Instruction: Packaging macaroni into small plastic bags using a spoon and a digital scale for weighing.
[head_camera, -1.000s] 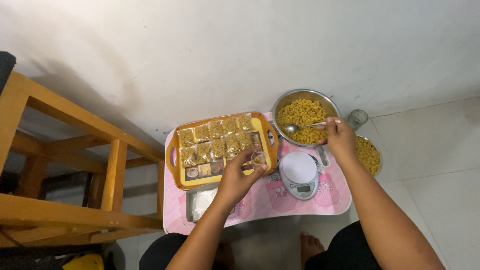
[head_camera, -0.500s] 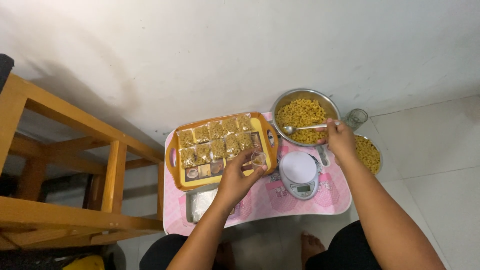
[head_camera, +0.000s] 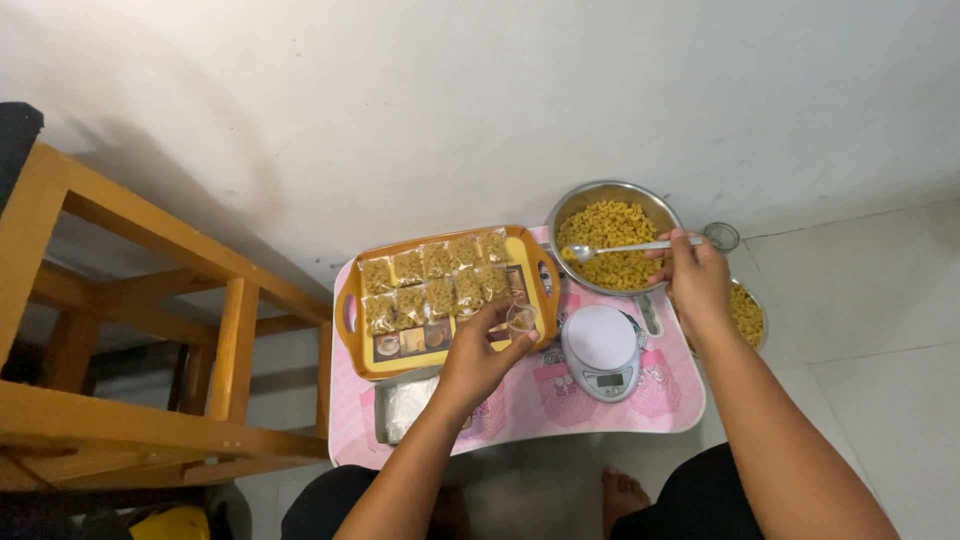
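My left hand (head_camera: 478, 358) pinches a small clear plastic bag (head_camera: 521, 320) over the right end of the yellow tray (head_camera: 352, 345). The tray holds several filled packets of yellow macaroni (head_camera: 432, 281) in rows. My right hand (head_camera: 693, 279) grips the handle of a metal spoon (head_camera: 620, 248), whose bowl hovers over the steel bowl of macaroni (head_camera: 610, 237). A white kitchen scale (head_camera: 603, 350) sits between my hands on the pink low table (head_camera: 668, 398).
A second bowl of macaroni (head_camera: 747, 314) is half hidden behind my right wrist. A small glass (head_camera: 722, 236) stands by the wall. A metal tin with clear bags (head_camera: 403, 407) lies below the tray. Wooden furniture (head_camera: 150, 330) stands at left.
My right hand has lifted the spoon from the macaroni and holds it level over the bowl. My left hand has raised the small bag off the tray edge.
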